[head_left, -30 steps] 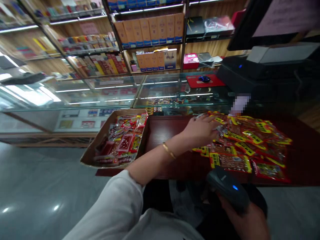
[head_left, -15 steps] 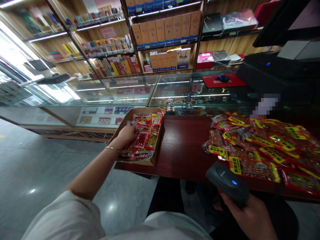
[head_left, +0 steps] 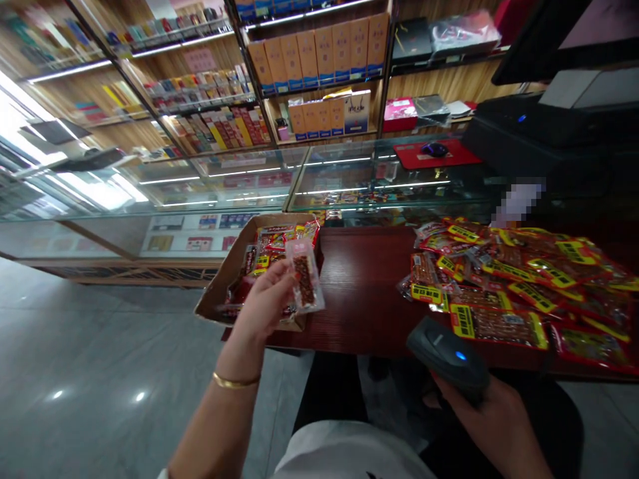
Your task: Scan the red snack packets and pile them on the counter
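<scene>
My left hand (head_left: 269,296) pinches a clear snack packet (head_left: 304,279) with brown food inside, held up over the near right side of an open cardboard box (head_left: 212,303). Red and yellow snack packets (head_left: 262,256) lie in that box, partly hidden by my hand. Wrapped around the handle of a dark barcode scanner (head_left: 446,356) is my right hand (head_left: 504,419). A blue light glows on the scanner, whose head points toward the table's front edge. Beyond it a heap of red and yellow snack packets (head_left: 499,326) covers the right of the dark red table (head_left: 357,293).
Behind the table runs a glass display counter (head_left: 369,173) with a mouse (head_left: 434,150) on a red mat (head_left: 462,154). A dark monitor (head_left: 539,40) stands at the upper right. Shelves of boxed goods (head_left: 314,56) line the wall.
My left hand has come up out of the box toward me with a clear snack packet in it. My right hand keeps hold of the scanner. The view has shifted slightly.
</scene>
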The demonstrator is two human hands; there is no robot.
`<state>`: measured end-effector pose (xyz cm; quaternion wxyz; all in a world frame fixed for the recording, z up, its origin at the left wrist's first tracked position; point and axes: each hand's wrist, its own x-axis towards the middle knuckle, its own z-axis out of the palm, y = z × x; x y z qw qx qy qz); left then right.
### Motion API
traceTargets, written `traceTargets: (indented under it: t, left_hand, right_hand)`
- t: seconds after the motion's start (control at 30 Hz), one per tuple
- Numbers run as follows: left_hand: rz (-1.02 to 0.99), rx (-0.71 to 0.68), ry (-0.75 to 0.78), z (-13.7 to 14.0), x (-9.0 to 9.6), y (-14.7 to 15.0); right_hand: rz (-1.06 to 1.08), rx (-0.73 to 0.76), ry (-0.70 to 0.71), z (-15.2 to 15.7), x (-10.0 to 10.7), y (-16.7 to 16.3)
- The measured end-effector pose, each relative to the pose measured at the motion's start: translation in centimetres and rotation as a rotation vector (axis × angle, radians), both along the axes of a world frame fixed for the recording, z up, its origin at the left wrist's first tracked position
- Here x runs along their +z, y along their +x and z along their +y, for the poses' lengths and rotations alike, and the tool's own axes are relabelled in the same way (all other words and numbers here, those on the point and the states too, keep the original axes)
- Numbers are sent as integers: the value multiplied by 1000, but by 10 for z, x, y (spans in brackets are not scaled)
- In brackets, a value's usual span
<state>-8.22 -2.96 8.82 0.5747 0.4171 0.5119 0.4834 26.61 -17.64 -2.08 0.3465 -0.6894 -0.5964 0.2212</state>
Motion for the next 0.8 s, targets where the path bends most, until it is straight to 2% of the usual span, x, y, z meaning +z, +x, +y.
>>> traceTargets:
  t: [0.07, 0.13, 0.23, 0.37, 0.43, 0.53, 0.63, 0.8]
  left_hand:
    - [-132, -28, -60, -14, -16, 40]
    - [-186, -22, -98, -18, -34, 68]
    - [-210, -34, -122, -14, -58, 85]
    - [-327, -30, -234, -6, -73, 83]
    - [-473, -60, -390, -2, -75, 80]
    - [-701, -197, -599, 1, -76, 77]
    - [-749, -291, -626, 2, -77, 74]
    - [-625, -408, -576, 4, -81, 68]
  right_hand:
    - [12, 24, 4, 2, 6, -3]
    - [7, 29, 26, 1, 11, -3]
    - [-6, 36, 44, -2, 15, 0]
    - [2, 29, 52, -6, 15, 3]
    - [10, 8, 65, -7, 13, 3]
    - [12, 26, 54, -7, 12, 1]
    - [7, 57, 25, -6, 12, 0]
    - [-9, 92, 0, -1, 16, -3]
